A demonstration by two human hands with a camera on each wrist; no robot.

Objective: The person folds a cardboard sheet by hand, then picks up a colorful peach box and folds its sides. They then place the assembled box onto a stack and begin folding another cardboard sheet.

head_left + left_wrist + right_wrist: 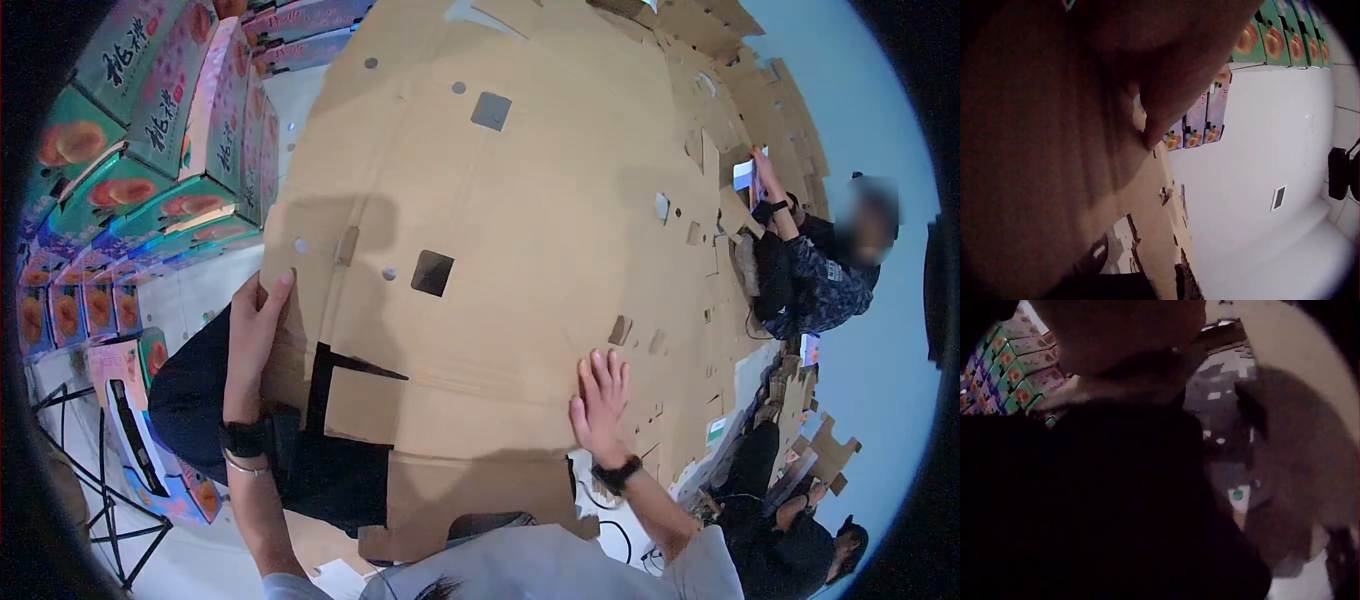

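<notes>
cardboard sheet [530, 210] in grip of left hand [256, 318]; right hand [602, 405] (spread wide) on top

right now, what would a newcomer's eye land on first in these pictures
Most likely the big brown cardboard sheet filling the middle of the head view, pierced by square holes. The left hand grips its left edge; the right hand lies spread on its lower part. Green-and-pink fruit boxes stand stacked at upper left.

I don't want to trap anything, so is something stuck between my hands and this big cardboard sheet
Nothing visible: your right hand rests open on the cardboard sheet, and your left hand grips its edge.
</notes>
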